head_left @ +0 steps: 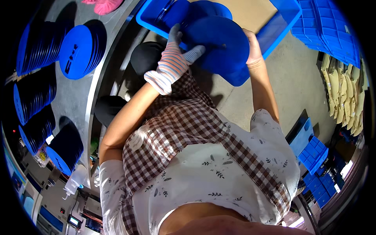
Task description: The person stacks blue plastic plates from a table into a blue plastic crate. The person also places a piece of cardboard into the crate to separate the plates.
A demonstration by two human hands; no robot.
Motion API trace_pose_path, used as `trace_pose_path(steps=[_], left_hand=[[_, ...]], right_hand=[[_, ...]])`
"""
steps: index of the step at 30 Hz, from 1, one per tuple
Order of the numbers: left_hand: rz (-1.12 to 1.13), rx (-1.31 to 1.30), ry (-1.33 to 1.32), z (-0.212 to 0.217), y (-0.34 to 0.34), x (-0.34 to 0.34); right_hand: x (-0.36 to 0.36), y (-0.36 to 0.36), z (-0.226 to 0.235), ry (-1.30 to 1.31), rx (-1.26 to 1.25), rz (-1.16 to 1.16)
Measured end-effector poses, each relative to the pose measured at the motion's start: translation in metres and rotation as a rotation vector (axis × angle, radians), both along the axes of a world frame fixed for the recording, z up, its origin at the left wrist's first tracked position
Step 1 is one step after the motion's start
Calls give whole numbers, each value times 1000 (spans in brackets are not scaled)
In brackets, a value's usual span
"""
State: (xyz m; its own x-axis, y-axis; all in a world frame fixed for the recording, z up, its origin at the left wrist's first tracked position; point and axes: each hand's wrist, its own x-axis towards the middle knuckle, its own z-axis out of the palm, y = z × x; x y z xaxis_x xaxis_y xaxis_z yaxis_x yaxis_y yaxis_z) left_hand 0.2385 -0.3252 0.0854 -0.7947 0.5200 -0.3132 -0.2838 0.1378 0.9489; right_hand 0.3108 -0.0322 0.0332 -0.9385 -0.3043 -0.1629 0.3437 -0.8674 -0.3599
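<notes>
A round blue disc [225,33] with a small hole in its middle is tilted between my two hands, over the near edge of a blue plastic bin [288,29]. My left hand [172,60], in a striped knit glove, grips the disc's left edge, thumb stretched along its near side. On the opposite edge my bare right hand [253,49] has its thumb on the rim, the other fingers hidden beneath. More blue discs [174,13] lie in the bin, partly hidden behind the held one. It cannot be seen whether I hold one disc or a stack.
On the grey table [84,98] at left stand several rows of blue discs [76,53], with a pink cloth [105,6] at its far end. Brown cardboard [250,11] lies inside the bin. Blue crates [329,29] and yellowish sacks [342,92] are at right.
</notes>
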Motion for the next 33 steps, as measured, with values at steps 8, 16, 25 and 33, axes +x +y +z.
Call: trace_pose_path(steps=[8,16,25,33], left_hand=[[342,303,-531,6,-93,-7],[660,379,-557,-11,-200,57],[637,442,-539,-2,-176,48],[636,539,-515,-9,-180,59]], right_hand=[[-142,48,-51,-66,1888,-281],[-113,85,-161,-468,1926,-5],[-48,29,-175,-783,1757,-224],[-46,51,-179,-736,919,-158]])
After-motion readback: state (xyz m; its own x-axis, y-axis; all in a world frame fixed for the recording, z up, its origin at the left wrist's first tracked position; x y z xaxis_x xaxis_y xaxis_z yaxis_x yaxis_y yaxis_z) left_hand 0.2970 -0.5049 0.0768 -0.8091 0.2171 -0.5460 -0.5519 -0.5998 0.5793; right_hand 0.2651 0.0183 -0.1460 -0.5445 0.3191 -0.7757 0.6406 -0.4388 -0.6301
